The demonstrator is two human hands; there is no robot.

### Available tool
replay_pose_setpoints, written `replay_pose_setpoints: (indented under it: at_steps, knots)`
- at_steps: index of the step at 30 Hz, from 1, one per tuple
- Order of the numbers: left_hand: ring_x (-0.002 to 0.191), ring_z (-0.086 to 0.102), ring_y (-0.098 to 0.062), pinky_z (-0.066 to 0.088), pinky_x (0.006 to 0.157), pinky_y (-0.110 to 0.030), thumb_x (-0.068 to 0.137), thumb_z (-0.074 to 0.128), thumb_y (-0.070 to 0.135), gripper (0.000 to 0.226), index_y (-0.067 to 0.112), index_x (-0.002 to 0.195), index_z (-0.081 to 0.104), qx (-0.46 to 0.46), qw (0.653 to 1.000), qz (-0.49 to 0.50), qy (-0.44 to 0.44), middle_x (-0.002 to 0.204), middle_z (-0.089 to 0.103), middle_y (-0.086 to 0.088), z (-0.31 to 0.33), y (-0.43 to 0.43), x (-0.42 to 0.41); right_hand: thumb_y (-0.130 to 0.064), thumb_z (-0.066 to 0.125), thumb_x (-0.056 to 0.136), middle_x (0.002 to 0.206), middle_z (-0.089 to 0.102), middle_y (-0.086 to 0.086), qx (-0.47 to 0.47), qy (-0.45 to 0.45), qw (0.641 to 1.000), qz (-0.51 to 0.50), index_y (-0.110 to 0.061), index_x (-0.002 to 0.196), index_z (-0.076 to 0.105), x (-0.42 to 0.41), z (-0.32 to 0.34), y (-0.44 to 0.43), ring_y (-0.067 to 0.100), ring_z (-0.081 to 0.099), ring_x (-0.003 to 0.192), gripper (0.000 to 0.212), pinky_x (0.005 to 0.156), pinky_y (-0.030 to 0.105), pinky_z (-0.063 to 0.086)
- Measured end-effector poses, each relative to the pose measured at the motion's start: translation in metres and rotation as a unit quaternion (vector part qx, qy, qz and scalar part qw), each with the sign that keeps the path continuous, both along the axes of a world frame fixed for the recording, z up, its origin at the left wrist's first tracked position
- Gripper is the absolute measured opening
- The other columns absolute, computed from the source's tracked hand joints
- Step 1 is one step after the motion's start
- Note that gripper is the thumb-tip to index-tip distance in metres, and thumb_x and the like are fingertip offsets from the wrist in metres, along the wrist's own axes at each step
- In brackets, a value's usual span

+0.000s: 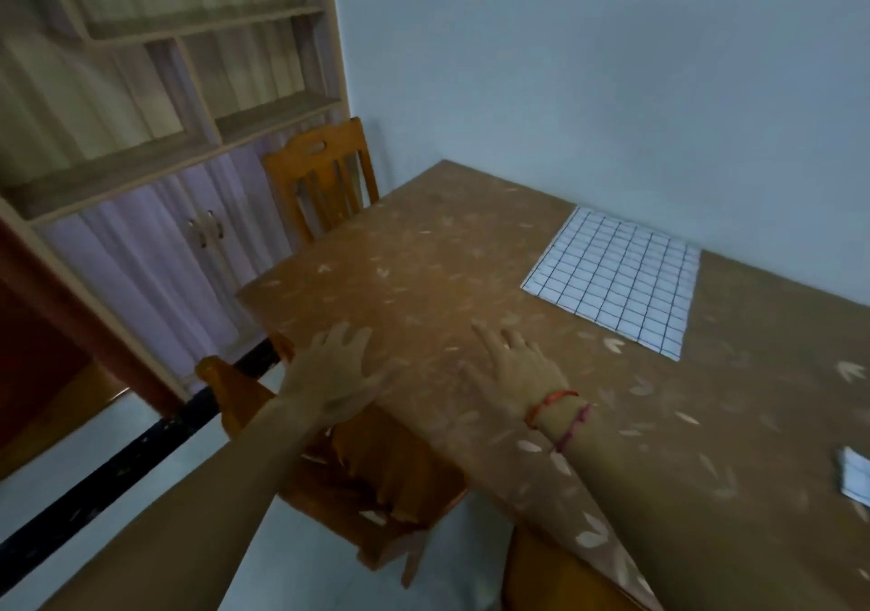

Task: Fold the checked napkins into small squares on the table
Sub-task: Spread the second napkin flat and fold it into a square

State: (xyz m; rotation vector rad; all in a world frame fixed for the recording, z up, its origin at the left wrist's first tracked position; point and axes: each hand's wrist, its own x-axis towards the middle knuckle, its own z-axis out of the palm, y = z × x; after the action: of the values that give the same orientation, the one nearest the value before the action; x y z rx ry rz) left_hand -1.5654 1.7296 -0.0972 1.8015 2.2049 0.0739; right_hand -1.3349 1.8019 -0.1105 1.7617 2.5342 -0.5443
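Looking at the hands: We saw the left hand (335, 368) and the right hand (515, 365) stretched out over the near end of the tabletop (423, 257), side by side but apart.
Grip: Both grips were wide, with fingers spread and nothing in them. The picture was blurry, so we could not tell if the palms touched the tabletop or floated just above it.
Big napkin: The checked napkin (616, 281) lay open and flat near the wall (612, 69). It was white with thin dark lines. It sat ahead of the right hand and off to the right, not touching it.
Small piece: A little folded cloth (854, 474) peeked in at the right edge. We guessed it was a napkin already done, but only a bit showed.
How it would feel: We thought the checked napkin was light, soft and floppy. It would bend, not stand up, and it might slide on the smooth tabletop.
Where to hold: We thought the best spots were the two near corners, one pinched in each hand, then laid over onto the far corners.
Other things: A wooden chair (325, 177) stood at the far end, and a cupboard (165, 92) stood behind it.
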Motion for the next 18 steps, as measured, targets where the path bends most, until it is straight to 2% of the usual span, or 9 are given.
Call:
replay_pose_setpoints:
  at_steps: [1, 5, 10, 13, 15, 16, 18]
  knots:
    - [0.142, 0.02, -0.029, 0.026, 0.114, -0.048, 0.083, 0.024, 0.079, 0.088, 0.023, 0.151, 0.022, 0.005, 1.0, -0.013, -0.013, 0.158, 0.017, -0.005, -0.003, 0.011, -0.001, -0.071, 0.03, 0.085, 0.149, 0.031, 0.007, 0.005, 0.001, 1.0, -0.006, -0.041, 0.144, 0.018, 0.003, -0.001, 0.009, 0.035, 0.038, 0.13, 0.066, 0.1, 0.053, 0.041]
    - [0.136, 0.031, -0.03, 0.034, 0.108, -0.048, 0.085, 0.032, 0.076, 0.078, 0.025, 0.145, 0.032, 0.005, 0.997, -0.069, 0.027, 0.152, 0.028, -0.006, -0.01, 0.064, 0.011, -0.073, 0.028, 0.083, 0.144, 0.037, 0.007, 0.003, 0.003, 0.997, -0.072, -0.043, 0.143, 0.016, 0.027, -0.006, 0.033, 0.035, 0.041, 0.127, 0.068, 0.098, 0.052, 0.043]
    - [0.137, 0.032, -0.033, 0.035, 0.107, -0.049, 0.074, 0.026, 0.083, 0.094, 0.023, 0.145, 0.036, 0.013, 0.992, -0.122, 0.023, 0.152, 0.031, -0.01, -0.02, 0.115, 0.026, -0.074, 0.026, 0.083, 0.148, 0.033, 0.007, -0.014, -0.01, 0.989, -0.147, -0.042, 0.144, 0.016, 0.046, -0.011, 0.05, 0.034, 0.037, 0.132, 0.069, 0.1, 0.052, 0.042]
    - [0.137, 0.031, -0.029, 0.033, 0.108, -0.045, 0.083, 0.032, 0.076, 0.082, 0.022, 0.144, 0.036, 0.028, 0.986, -0.164, 0.015, 0.152, 0.032, -0.008, -0.026, 0.143, 0.033, -0.074, 0.025, 0.083, 0.149, 0.032, 0.005, 0.011, -0.023, 0.982, -0.186, -0.041, 0.143, 0.016, 0.054, -0.008, 0.059, 0.033, 0.036, 0.132, 0.069, 0.102, 0.051, 0.041]
    - [0.133, 0.036, -0.026, 0.035, 0.105, -0.042, 0.084, 0.03, 0.074, 0.077, 0.025, 0.142, 0.037, 0.044, 0.981, -0.191, 0.009, 0.148, 0.036, -0.004, -0.028, 0.161, 0.039, -0.075, 0.024, 0.082, 0.149, 0.032, 0.004, 0.007, 0.005, 0.973, -0.23, -0.042, 0.143, 0.018, 0.049, -0.005, 0.063, 0.032, 0.037, 0.132, 0.07, 0.102, 0.051, 0.039]
    - [0.131, 0.037, -0.026, 0.036, 0.103, -0.042, 0.085, 0.03, 0.073, 0.074, 0.026, 0.141, 0.037, 0.048, 0.979, -0.2, 0.005, 0.147, 0.036, -0.003, -0.028, 0.17, 0.041, -0.075, 0.027, 0.081, 0.146, 0.034, 0.003, -0.019, -0.004, 0.969, -0.247, -0.045, 0.141, 0.02, 0.06, -0.025, 0.069, 0.03, 0.039, 0.129, 0.068, 0.102, 0.052, 0.04]
    - [0.132, 0.036, -0.025, 0.037, 0.1, -0.043, 0.086, 0.034, 0.072, 0.069, 0.03, 0.14, 0.037, 0.053, 0.974, -0.221, -0.006, 0.149, 0.032, 0.001, -0.033, 0.191, 0.041, -0.076, 0.048, 0.072, 0.137, 0.043, -0.005, -0.115, -0.023, 0.952, -0.282, -0.063, 0.127, 0.031, 0.092, -0.08, 0.083, 0.022, 0.053, 0.11, 0.059, 0.094, 0.053, 0.048]
